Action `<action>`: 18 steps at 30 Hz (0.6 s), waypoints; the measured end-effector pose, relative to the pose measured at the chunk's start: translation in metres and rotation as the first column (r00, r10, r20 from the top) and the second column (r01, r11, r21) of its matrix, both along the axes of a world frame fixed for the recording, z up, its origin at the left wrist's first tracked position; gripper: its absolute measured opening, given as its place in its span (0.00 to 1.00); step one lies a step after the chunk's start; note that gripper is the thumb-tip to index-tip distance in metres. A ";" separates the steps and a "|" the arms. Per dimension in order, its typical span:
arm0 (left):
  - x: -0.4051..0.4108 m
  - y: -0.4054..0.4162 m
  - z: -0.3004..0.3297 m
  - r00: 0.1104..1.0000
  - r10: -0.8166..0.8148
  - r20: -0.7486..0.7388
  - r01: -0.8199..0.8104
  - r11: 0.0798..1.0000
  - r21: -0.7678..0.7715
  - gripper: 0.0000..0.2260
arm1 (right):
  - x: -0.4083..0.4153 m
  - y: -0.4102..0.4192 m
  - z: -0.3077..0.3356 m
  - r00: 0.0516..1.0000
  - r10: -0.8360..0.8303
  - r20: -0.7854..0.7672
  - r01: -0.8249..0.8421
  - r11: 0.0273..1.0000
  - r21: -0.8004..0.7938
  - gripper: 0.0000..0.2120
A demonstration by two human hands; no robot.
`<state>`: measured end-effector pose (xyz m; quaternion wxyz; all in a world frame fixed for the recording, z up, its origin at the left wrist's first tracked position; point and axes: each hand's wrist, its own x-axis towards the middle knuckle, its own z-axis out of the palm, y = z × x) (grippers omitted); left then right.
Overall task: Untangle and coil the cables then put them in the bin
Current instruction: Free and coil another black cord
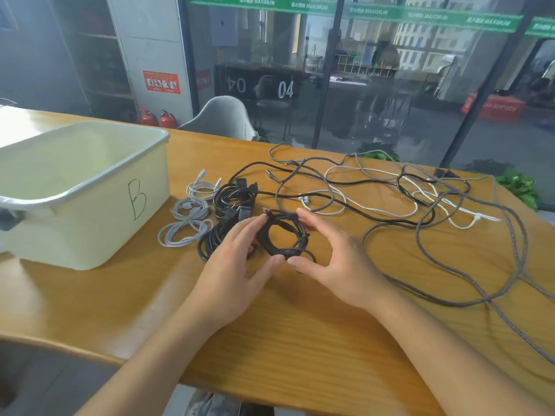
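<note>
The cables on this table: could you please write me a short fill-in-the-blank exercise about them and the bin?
1. The bin bears the handwritten letter ____ on its side.
2. The left hand and the right hand hold a coiled ____ cable between them.
3. The coiled grey cables lie on the table, not yet in the ____.
4. The tangled cables lie to the ____ of the hands.

Missing words: B; black; bin; right
</note>
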<state>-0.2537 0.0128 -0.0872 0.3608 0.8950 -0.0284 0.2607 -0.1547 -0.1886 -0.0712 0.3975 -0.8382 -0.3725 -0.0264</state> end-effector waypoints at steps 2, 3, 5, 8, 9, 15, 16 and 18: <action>-0.011 0.013 -0.002 1.000 0.020 0.010 -0.020 0.998 0.053 0.32 | -0.009 0.013 -0.001 1.000 0.021 -0.003 -0.021 1.000 -0.002 0.40; -0.017 0.020 -0.003 0.999 0.033 0.007 -0.033 0.996 0.084 0.32 | -0.014 0.020 -0.001 1.000 0.031 -0.003 -0.031 0.999 -0.010 0.40; -0.030 0.034 -0.007 0.997 0.071 -0.010 -0.069 0.985 0.157 0.32 | -0.023 0.035 -0.004 0.998 0.046 0.040 -0.044 0.998 -0.050 0.39; -0.048 0.055 -0.012 0.991 0.124 -0.046 -0.112 0.971 0.211 0.34 | -0.037 0.061 -0.008 0.984 0.065 0.168 -0.041 0.989 -0.142 0.39; -0.054 0.062 -0.013 0.988 0.140 -0.059 -0.124 0.969 0.215 0.33 | -0.041 0.070 -0.010 0.977 0.075 0.200 -0.043 0.986 -0.160 0.38; -0.078 0.099 -0.014 0.951 0.258 -0.171 -0.199 0.933 0.300 0.35 | -0.051 0.119 -0.022 0.935 0.137 0.326 -0.066 0.973 -0.222 0.37; -0.079 0.103 -0.013 0.940 0.281 -0.194 -0.209 0.922 0.326 0.35 | -0.051 0.126 -0.023 0.929 0.147 0.340 -0.066 0.969 -0.237 0.37; -0.081 0.110 -0.013 0.913 0.326 -0.247 -0.220 0.900 0.376 0.35 | -0.052 0.138 -0.024 0.917 0.166 0.363 -0.067 0.960 -0.270 0.36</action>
